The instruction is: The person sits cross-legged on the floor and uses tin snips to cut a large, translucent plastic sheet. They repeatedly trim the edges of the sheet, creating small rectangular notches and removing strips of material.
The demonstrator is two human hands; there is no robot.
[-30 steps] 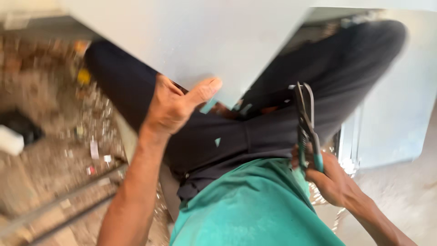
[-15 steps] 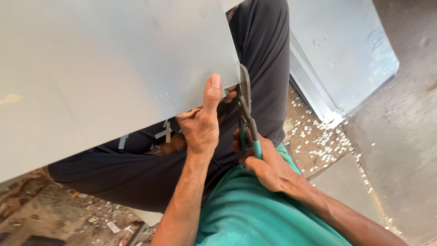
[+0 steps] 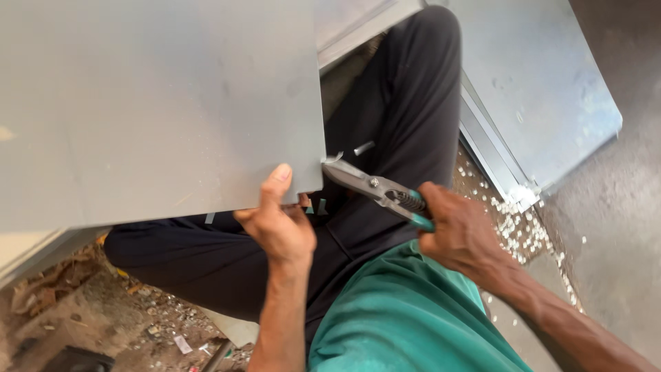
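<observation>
Head view, catalogue of the cutting point.

Item 1: large flat grey sheet-metal panel point(image 3: 158, 103). Fills the upper left of the frame, resting over the person's lap, its lower right corner near mid-frame. Right edge runs roughly vertical in the frame; lower edge runs left from the corner, sloping slightly down.

Item 2: metal tin snips with teal-coated handles point(image 3: 379, 193). Long axis slants from lower right up to upper left; blade tips meet the panel's right edge just above the corner. A small curled sliver of metal point(image 3: 335, 158) stands at that contact point. Whether the blades are closed on the sheet cannot be told.

Item 3: right hand point(image 3: 465, 238). Grip clenched around the snip handles, at centre right of the frame. The panel edge lies up and to the left of this grip, along the tool's own axis.

Item 4: left hand point(image 3: 275, 224). Grip pinched on the panel's lower edge just left of the corner, thumb on the upper face, fingers underneath. It is the nearer hand to the corner; the snips' tips sit just right of the thumb, apart from it.

Item 5: black trousers point(image 3: 399, 96) and teal-green shirt point(image 3: 406, 317), beneath panel and tool.

Item 6: second grey metal sheet point(image 3: 544, 83), upper right, on the floor.

Item 7: pale metal offcuts point(image 3: 513, 220), scattered on the concrete floor point(image 3: 613, 241) beside that second sheet.
</observation>
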